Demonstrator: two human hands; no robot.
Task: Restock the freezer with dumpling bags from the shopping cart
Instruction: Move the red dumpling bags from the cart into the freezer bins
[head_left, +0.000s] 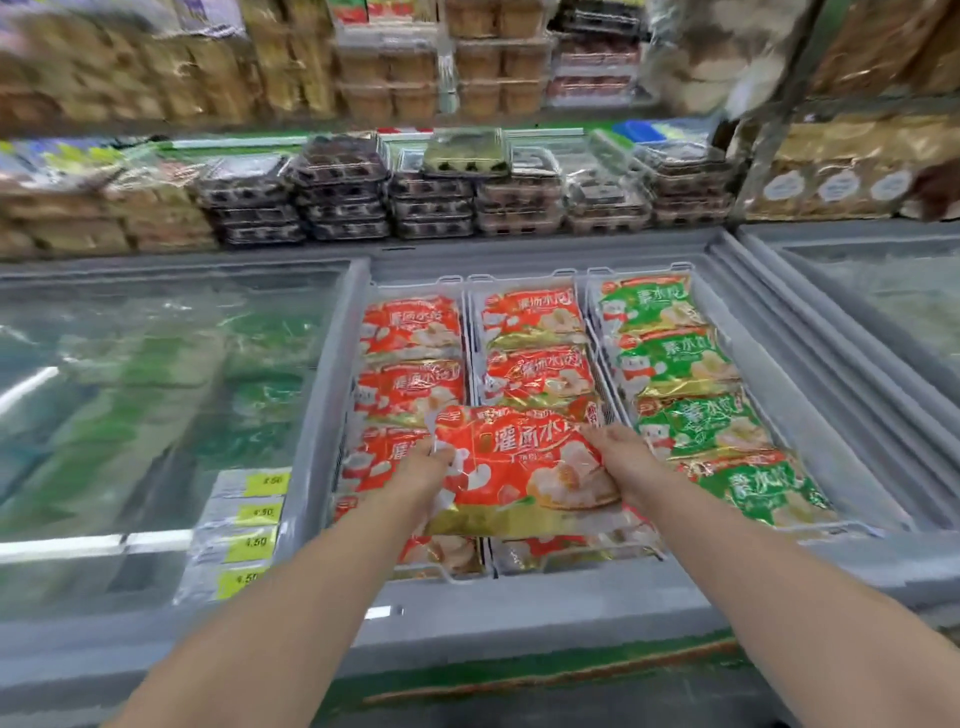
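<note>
A red dumpling bag (519, 467) hangs over the open freezer (519, 608), above the middle and left baskets. My left hand (423, 473) grips its left edge and my right hand (621, 452) grips its right edge. Below lie rows of red dumpling bags (410, 327) in the left and middle baskets and green dumpling bags (670, 358) in the right basket. The shopping cart is out of view.
A shut glass lid (156, 389) covers the freezer's left half, with yellow price tags (249, 540) at its edge. Slid-back lids (810, 332) lie to the right. Stacked plastic trays of pastries (431, 192) stand on the shelf behind the freezer.
</note>
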